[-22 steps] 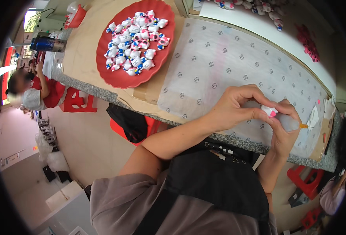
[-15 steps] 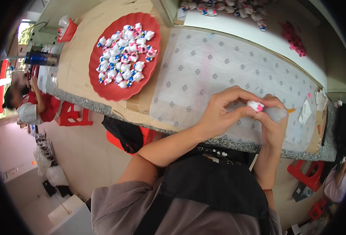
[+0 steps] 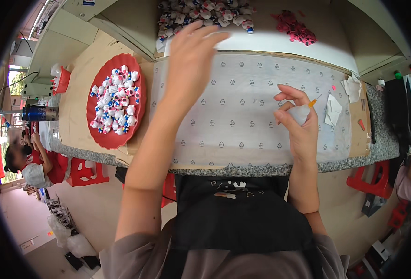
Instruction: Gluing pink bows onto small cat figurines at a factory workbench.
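My left hand (image 3: 193, 60) is raised over the back of the work sheet, its fingers stretched out and slightly blurred. Just beyond it is a heap of small white figurines (image 3: 205, 14) with blue and pink parts. No figurine shows in this hand, though its palm side is hidden. My right hand (image 3: 300, 118) is above the right part of the sheet, wrapped round a small translucent squeeze bottle (image 3: 299, 114) with an orange needle tip (image 3: 312, 102). Its thumb and index finger are apart with nothing between them. The printed white sheet (image 3: 233, 135) covers the table beneath both hands.
A red scalloped plate (image 3: 96, 135) full of similar figurines lies on the left. Small pink pieces (image 3: 296, 29) are piled on the white shelf at the back. A folded white paper (image 3: 333, 110) rests at right. A co-worker (image 3: 40, 160) sits far left.
My left hand has moved from the right hand up and left to the figurine heap. The white and pink figurine has left my fingers. The bottle stays in my right hand; the view has shifted.
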Demonstrator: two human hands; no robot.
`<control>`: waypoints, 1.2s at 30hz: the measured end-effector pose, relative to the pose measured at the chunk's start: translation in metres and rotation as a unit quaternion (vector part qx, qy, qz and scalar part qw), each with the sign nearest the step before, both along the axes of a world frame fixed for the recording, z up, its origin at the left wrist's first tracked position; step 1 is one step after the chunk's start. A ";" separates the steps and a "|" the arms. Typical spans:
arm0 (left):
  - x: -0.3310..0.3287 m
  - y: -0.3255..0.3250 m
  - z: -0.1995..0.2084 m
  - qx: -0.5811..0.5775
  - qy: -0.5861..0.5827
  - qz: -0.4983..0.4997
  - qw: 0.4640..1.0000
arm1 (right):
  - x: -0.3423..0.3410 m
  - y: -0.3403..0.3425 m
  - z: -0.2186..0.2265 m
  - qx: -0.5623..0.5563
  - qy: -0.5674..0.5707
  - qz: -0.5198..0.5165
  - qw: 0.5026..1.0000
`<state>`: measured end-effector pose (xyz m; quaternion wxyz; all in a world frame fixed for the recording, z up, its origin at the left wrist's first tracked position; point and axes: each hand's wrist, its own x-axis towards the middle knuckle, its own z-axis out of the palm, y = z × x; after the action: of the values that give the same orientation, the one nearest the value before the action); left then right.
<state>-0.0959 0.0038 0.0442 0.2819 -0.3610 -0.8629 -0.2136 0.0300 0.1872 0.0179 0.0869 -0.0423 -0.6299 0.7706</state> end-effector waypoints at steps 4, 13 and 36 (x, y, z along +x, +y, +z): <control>-0.049 0.073 -0.024 -0.031 -0.037 0.105 0.993 | 0.002 0.002 -0.007 0.001 -0.022 -0.011 1.000; -0.043 0.056 -0.047 -0.037 -0.059 0.066 0.995 | 0.006 0.004 -0.012 -0.057 0.056 0.017 0.997; 0.089 -0.002 -0.038 0.581 -0.562 -0.109 0.579 | 0.003 -0.024 -0.007 0.117 0.311 -0.112 0.937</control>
<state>-0.0065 0.0018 0.0061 -0.1354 -0.0194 -0.4943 -0.8585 0.0326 0.1630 0.0111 0.3680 0.1397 -0.6488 0.6512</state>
